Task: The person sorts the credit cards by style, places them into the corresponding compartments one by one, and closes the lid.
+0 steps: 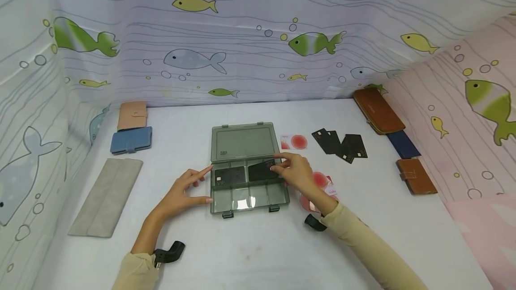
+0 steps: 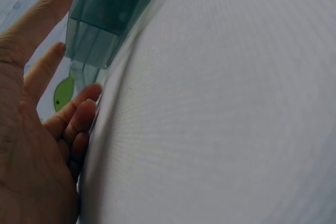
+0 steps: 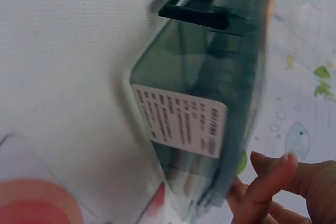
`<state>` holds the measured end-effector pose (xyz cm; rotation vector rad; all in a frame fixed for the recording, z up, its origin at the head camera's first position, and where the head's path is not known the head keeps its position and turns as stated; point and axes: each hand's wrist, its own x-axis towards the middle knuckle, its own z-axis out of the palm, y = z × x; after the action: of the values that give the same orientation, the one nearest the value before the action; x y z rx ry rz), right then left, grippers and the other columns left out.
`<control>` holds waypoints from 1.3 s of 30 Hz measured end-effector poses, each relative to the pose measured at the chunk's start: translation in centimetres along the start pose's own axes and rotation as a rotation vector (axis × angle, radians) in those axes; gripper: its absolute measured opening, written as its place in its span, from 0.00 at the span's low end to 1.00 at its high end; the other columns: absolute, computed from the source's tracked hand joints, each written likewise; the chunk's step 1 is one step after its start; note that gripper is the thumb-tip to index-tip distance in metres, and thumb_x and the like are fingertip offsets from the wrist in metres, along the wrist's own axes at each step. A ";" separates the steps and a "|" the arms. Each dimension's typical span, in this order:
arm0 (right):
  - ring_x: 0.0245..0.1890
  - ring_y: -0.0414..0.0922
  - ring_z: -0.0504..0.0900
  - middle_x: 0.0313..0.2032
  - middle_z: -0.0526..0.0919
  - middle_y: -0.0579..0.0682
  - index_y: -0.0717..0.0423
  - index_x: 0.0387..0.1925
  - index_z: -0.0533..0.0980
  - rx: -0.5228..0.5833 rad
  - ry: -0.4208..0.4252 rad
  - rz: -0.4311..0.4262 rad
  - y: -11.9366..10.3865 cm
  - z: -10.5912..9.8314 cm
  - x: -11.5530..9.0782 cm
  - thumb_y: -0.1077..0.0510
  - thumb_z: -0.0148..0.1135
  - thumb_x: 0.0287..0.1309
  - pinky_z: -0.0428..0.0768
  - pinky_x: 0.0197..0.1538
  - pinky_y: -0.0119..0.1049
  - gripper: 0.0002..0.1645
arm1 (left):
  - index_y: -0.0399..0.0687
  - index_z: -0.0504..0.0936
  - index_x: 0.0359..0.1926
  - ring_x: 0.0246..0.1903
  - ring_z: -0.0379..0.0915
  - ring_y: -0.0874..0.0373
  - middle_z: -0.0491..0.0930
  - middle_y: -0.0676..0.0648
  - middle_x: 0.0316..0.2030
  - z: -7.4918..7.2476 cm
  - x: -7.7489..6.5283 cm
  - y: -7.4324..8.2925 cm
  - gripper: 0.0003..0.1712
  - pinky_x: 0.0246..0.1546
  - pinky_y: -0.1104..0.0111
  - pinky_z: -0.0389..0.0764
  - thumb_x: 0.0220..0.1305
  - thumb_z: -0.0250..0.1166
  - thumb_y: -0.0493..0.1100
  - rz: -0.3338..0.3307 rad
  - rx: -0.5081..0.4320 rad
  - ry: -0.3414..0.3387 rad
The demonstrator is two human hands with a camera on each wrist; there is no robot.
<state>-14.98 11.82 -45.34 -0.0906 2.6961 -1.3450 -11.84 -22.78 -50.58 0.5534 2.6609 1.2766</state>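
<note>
A translucent grey-green divided box [image 1: 244,143] lies on the table with its lid folded back. One black card [image 1: 230,176] marked VIP lies in the left part of its upper row. Another black card [image 1: 260,172] sits tilted in the right part, its right end pinched by my right hand [image 1: 296,171]. My left hand [image 1: 181,194] is at the box's left side, index finger and thumb spread and reaching its edge. In the left wrist view the left hand [image 2: 37,129] has its index finger straight beside the box. A printed label [image 3: 181,119] shows on the box's side in the right wrist view.
Several black cards [image 1: 354,145] and a red-and-white card [image 1: 299,141] lie right of the box; more red-and-white cards [image 1: 331,189] lie under the right forearm. Brown wallets [image 1: 380,111] line the right edge. A blue wallet [image 1: 131,140] and a grey pouch [image 1: 106,196] lie left.
</note>
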 end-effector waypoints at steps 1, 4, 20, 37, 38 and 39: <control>0.07 0.42 0.74 0.30 0.89 0.54 0.57 0.54 0.82 0.026 -0.005 -0.001 0.1 -0.2 -0.1 0.59 0.72 0.55 0.67 0.16 0.31 0.23 | 0.63 0.64 0.74 0.38 0.61 0.59 0.71 0.50 0.44 0.0 0.0 0.0 0.52 0.42 0.61 0.63 0.49 0.79 0.50 0.001 -0.001 0.000; 0.07 0.46 0.74 0.29 0.89 0.56 0.59 0.52 0.82 0.088 -0.013 -0.007 0.5 -1.2 -0.4 0.61 0.71 0.57 0.67 0.15 0.31 0.21 | 0.63 0.64 0.74 0.39 0.61 0.60 0.70 0.50 0.44 0.1 0.0 0.0 0.53 0.43 0.61 0.63 0.49 0.79 0.50 -0.004 -0.002 -0.004; 0.19 0.43 0.75 0.33 0.84 0.58 0.59 0.54 0.80 -0.031 0.147 0.067 8.5 -8.8 3.2 0.53 0.74 0.55 0.71 0.26 0.31 0.27 | 0.64 0.64 0.74 0.40 0.61 0.59 0.68 0.50 0.40 0.0 -0.1 0.0 0.53 0.44 0.61 0.62 0.49 0.79 0.50 -0.003 -0.005 -0.003; 0.36 0.52 0.74 0.38 0.77 0.59 0.66 0.55 0.76 -0.305 0.210 0.204 12.7 -11.2 4.4 0.45 0.75 0.51 0.69 0.36 0.40 0.37 | 0.64 0.64 0.74 0.39 0.61 0.59 0.68 0.50 0.40 0.1 0.0 0.1 0.53 0.44 0.63 0.62 0.49 0.80 0.49 0.004 -0.009 -0.004; 0.37 0.53 0.74 0.38 0.78 0.60 0.67 0.55 0.77 -0.310 0.208 0.209 12.6 -11.2 4.4 0.45 0.75 0.51 0.70 0.37 0.41 0.37 | 0.64 0.64 0.74 0.40 0.61 0.59 0.68 0.50 0.40 0.1 0.0 0.1 0.53 0.44 0.63 0.62 0.48 0.80 0.49 0.002 -0.011 -0.004; 0.38 0.54 0.75 0.39 0.78 0.61 0.67 0.54 0.76 -0.312 0.205 0.213 12.5 -11.2 4.5 0.45 0.75 0.51 0.71 0.38 0.43 0.37 | 0.64 0.64 0.74 0.40 0.61 0.59 0.68 0.50 0.40 0.1 0.0 0.1 0.53 0.44 0.62 0.62 0.48 0.80 0.49 0.000 -0.011 -0.004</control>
<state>-20.93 27.70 -49.06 0.3133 2.9605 -0.9132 -11.82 -22.64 -50.56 0.5545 2.6490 1.2882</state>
